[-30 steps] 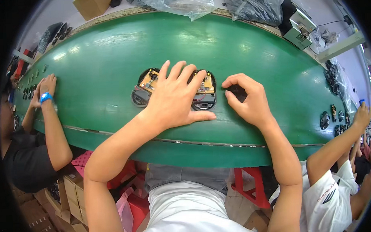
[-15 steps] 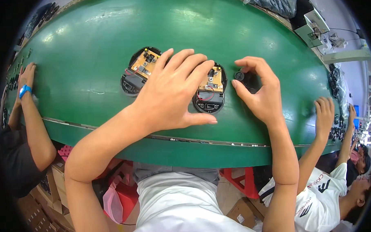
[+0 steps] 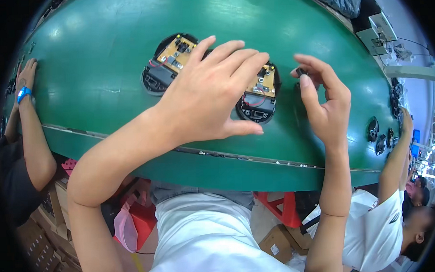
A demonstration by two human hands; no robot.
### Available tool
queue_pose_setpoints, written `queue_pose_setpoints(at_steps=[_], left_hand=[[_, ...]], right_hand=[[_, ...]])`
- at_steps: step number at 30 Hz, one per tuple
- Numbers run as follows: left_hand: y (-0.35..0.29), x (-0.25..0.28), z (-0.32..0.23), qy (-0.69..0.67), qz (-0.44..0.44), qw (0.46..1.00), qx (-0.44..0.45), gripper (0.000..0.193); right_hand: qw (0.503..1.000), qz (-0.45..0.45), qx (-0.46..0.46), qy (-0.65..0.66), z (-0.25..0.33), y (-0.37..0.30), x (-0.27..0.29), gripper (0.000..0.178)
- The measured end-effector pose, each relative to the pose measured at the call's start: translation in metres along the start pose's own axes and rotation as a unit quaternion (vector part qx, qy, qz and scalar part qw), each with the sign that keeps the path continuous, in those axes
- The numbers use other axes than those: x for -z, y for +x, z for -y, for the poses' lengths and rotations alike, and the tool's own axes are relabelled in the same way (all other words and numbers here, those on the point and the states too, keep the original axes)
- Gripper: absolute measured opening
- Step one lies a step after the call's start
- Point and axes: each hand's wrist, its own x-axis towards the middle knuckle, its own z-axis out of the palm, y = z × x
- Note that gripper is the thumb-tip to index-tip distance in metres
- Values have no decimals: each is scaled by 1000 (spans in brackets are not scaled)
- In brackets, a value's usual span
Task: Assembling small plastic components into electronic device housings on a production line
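Observation:
My left hand (image 3: 211,95) hovers with fingers outstretched over two opened computer mice, hiding part of each. Both are black shells with a tan circuit board and red wires. The left mouse (image 3: 160,75) shows beyond my wrist and index finger. The right mouse (image 3: 259,108) shows between my fingers and my right hand, its near end uncovered. My right hand (image 3: 329,98) is to the right of them, above the table, thumb and index finger pinching a small black wheel (image 3: 301,72). The wheel is partly hidden by the fingertips.
The green table (image 3: 109,58) has a metal-trimmed near edge. At left rests another person's hand (image 3: 26,78) with a blue wristband. A co-worker's arm (image 3: 395,163) reaches in at right, beside several black mouse parts (image 3: 373,129). A grey plastic bag (image 3: 339,0) lies at the far right.
The small wheel has turned in my right fingertips, showing edge-on instead of its round face. The view has shifted, and the co-worker's hand at right has drawn away from the near table.

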Motion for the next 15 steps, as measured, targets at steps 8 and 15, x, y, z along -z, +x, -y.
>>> queue_pose_setpoints(at_steps=[8,15], left_hand=[[1,-3,2,-1,-38,999,-12,91],[-1,15,9,2,29,995,-94,63]], right_hand=[[999,1,23,22,4,0,-10,23],[988,-32,-47,147,4,1,-13,24]])
